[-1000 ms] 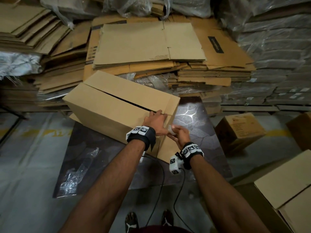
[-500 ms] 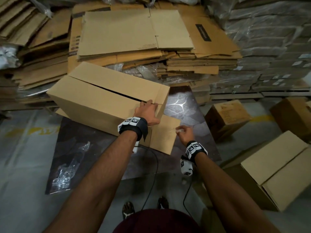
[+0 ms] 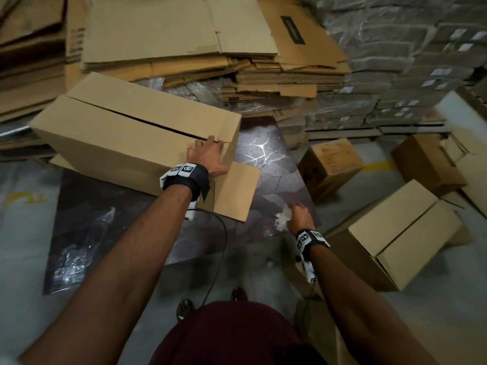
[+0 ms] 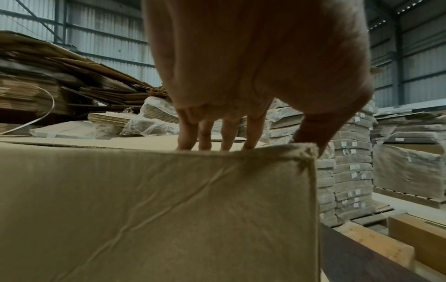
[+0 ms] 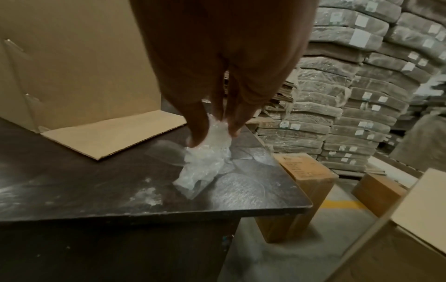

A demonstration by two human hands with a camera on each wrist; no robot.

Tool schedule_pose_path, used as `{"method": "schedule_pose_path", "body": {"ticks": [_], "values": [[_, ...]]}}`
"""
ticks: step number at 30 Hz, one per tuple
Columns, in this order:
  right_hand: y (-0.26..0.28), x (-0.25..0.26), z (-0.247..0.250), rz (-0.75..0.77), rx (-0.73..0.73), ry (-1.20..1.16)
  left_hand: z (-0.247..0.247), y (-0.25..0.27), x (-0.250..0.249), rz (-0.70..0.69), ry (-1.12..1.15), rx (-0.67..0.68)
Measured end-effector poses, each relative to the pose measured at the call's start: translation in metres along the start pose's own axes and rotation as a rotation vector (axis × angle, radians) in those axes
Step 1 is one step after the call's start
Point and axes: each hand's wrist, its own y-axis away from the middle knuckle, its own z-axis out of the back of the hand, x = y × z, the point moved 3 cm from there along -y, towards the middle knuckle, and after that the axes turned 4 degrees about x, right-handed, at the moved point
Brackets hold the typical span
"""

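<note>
A long brown cardboard box [image 3: 118, 143] lies with flaps nearly closed. The left hand [image 3: 208, 158] presses flat-fingered on its corner; the right hand [image 3: 300, 217] pinches crumpled clear plastic [image 3: 281, 219].

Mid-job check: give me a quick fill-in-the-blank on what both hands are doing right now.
The left hand rests on the ____ face of the box.
The right hand pinches a crumpled clear wad lying on the dark ____.
One box flap lies ____ on that surface.
Missing: top; table; flat.
</note>
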Motion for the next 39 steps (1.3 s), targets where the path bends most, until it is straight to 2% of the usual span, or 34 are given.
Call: {"method": "schedule_pose_path", "body": {"ticks": [3, 5, 12, 15, 18, 22, 32, 34, 39], "values": [[0.004, -0.003, -0.010, 0.019, 0.029, -0.013, 0.001, 0.003, -0.001, 0.005, -0.006, 0.005], [0.004, -0.006, -0.011, -0.019, 0.010, -0.068, 0.003, 0.005, -0.002, 0.006, -0.007, 0.008], [0.009, -0.020, 0.011, -0.286, -0.096, -0.446, 0.004, 0.013, -0.003, 0.008, 0.007, 0.016], [0.011, -0.019, 0.008, -0.298, -0.175, -0.588, 0.004, 0.017, -0.002, 0.006, 0.009, 0.016], [0.011, -0.015, 0.003, -0.278, -0.214, -0.523, 0.004, 0.022, -0.001, -0.001, 0.010, 0.013], [0.008, -0.003, 0.001, -0.199, -0.219, -0.414, 0.005, 0.033, 0.001, -0.011, 0.026, 0.024], [0.019, 0.070, 0.021, -0.065, -0.213, -0.427, -0.005, 0.071, 0.031, -0.046, 0.179, 0.088], [0.021, 0.092, 0.028, 0.056, -0.246, -0.482, -0.006, 0.080, 0.041, -0.073, 0.203, 0.105], [0.041, 0.165, 0.054, 0.502, -0.408, -0.627, -0.014, 0.099, 0.075, -0.046, 0.378, 0.096]]}}
